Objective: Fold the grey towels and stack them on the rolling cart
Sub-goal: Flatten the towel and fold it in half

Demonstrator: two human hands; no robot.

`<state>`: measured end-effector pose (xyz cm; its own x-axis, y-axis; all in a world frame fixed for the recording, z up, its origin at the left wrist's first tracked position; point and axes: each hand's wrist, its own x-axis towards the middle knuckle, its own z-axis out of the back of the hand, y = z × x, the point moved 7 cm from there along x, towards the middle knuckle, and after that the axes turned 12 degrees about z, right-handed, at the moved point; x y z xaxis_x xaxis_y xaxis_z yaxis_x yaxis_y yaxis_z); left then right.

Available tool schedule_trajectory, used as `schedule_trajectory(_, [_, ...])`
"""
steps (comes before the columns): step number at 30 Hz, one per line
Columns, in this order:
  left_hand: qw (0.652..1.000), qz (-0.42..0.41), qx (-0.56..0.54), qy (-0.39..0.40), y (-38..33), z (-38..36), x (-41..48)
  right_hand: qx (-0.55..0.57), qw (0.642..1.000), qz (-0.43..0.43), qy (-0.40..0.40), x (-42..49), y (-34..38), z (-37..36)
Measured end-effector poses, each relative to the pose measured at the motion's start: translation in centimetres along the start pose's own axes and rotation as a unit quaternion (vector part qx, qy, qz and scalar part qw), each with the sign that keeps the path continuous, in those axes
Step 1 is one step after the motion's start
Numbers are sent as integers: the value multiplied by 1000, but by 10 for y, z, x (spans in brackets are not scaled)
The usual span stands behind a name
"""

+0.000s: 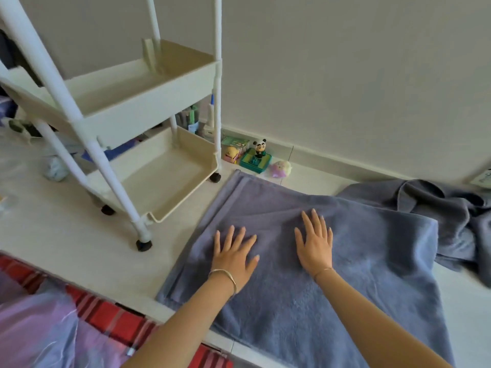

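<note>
A grey-blue towel (358, 274) lies spread on the white floor, doubled over, with layered edges showing along its left side. My left hand (233, 253) and my right hand (316, 240) both rest flat on it, palms down, fingers spread, holding nothing. A second grey towel (435, 208) lies crumpled at the right, partly under the flat one's far corner. The cream rolling cart (143, 102) stands to the left of the towel, with its two visible trays holding nothing.
Small toys, a panda figure (259, 150) among them, sit by the wall behind the cart. Bottles (194, 118) stand behind the cart's lower tray. A red striped cloth (111, 314) and purple fabric (39, 328) lie at the near left. A bundle (54, 168) lies left of the cart.
</note>
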<state>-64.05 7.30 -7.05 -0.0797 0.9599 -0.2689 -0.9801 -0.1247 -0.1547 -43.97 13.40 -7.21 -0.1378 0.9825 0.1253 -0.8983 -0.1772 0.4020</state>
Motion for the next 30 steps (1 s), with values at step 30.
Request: schedule_trajectory(30, [967,101,-234,27,7,21,71,-34,993,34,106,77,-3,1])
